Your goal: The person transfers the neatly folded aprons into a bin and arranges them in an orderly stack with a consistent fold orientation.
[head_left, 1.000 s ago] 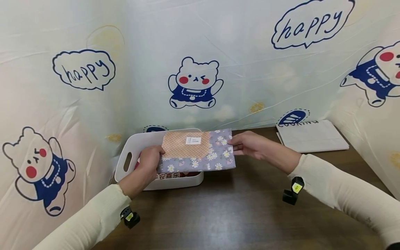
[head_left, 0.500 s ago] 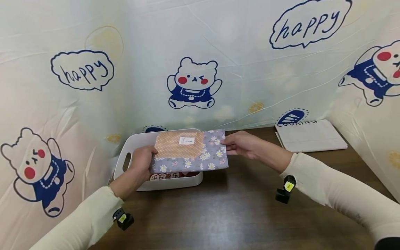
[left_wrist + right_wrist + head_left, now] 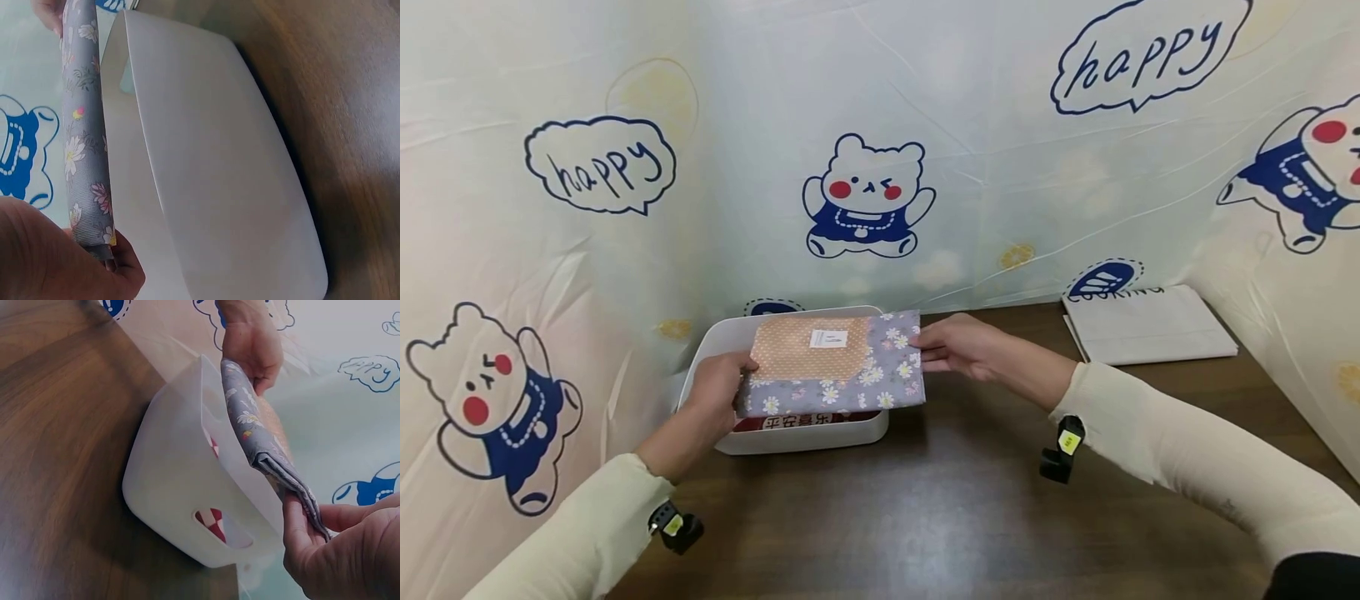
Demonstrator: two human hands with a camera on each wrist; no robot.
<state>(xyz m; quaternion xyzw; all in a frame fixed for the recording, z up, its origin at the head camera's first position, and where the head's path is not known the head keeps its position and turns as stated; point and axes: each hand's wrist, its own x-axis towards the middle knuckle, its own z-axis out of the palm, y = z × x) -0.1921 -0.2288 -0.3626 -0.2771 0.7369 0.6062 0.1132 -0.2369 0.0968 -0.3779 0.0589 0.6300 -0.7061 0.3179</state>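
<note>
A folded cloth [image 3: 805,358], grey-purple with daisies, an orange dotted panel and a white label, lies flat over the white basket [image 3: 850,433] in the head view. My left hand [image 3: 718,387] grips its left end, thumb on top. At the opposite end, my right hand [image 3: 966,346] pinches the edge between thumb and fingers. The left wrist view has the cloth's rolled fold [image 3: 84,137] above the basket's rim. From the right wrist, stacked layers show at the cloth's end [image 3: 275,465]. Inside the basket is a red item with printed characters [image 3: 805,421], mostly hidden under the cloth.
A folded white cloth lettered "COOKING" [image 3: 1150,329] lies at the back right of the brown wooden table [image 3: 940,508]. Printed curtain [image 3: 985,167] closes in the back and both sides. Through the basket's handle slot, red and white pieces [image 3: 215,522] show.
Both hands have shifted left together with the folded cloth, which now covers more of the basket. The basket and the white cloth have stayed in place.
</note>
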